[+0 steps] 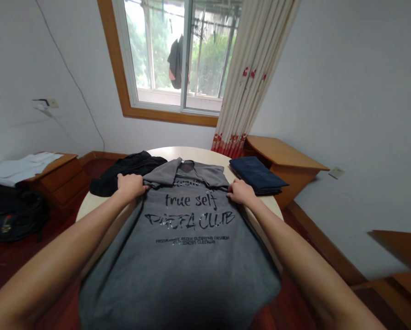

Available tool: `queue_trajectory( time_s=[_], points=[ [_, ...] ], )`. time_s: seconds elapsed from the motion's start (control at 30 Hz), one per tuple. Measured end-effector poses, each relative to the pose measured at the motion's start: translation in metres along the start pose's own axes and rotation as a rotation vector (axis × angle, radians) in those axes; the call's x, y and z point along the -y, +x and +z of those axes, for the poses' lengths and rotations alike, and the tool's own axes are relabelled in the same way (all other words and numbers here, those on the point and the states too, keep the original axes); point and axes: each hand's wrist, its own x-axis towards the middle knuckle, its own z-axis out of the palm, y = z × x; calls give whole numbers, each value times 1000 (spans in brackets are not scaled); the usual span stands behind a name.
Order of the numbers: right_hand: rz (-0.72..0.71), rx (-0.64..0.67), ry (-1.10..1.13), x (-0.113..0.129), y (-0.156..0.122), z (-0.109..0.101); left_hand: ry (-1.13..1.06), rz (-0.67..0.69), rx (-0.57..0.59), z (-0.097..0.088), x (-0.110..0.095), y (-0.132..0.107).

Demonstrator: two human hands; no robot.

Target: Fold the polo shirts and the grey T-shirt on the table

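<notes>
We find a grey T-shirt spread face up on a round pale table, its long axis running straight away from the wearer of the camera: the collar points toward the window at the far side, and the hem hangs over the near edge of the table toward the viewer. The printed lettering reads upright from the viewer's side, with "true self" above "CLUB" and two lines of small type below. The upper part of the shirt is folded or bunched across the shoulders, so that a band of cloth lies over the top line of print. Both arms reach forward, nearly straight, and converge on the shoulder line. The left hand rests palm down at the shirt's left shoulder, fingers curled over the cloth edge; the right hand does the same at the right shoulder, fingers bent and pressing onto the fabric. We cannot tell whether either hand pinches the cloth or merely lies on it. A black garment lies crumpled on the table just beyond the left hand, touching the shirt's collar area. A folded navy garment lies just beside the right hand, at the table's right edge. A striped curtain hangs beyond it.
</notes>
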Motion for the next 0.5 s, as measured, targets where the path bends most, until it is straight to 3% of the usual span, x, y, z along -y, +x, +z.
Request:
queue_trajectory(
  time_s=[0.07, 0.13, 0.23, 0.3, 0.4, 0.5],
  points=[
    [-74, -91, 39, 15, 14, -4, 15, 54, -126, -7, -11, 7],
    [-130, -131, 75, 30, 30, -1, 40, 206, -225, -8, -29, 15],
    [-188, -94, 60, 45, 53, 6, 86, 492, -168, -1, -58, 30],
    [-207, -64, 43, 47, 67, 6, 87, 585, -93, 0, -68, 43],
    [-157, -83, 77, 32, 83, -14, -3, 533, -90, -16, -62, 63],
    [-27, -236, 133, -9, 92, -46, -188, 267, -232, -47, -28, 81]
  ],
)
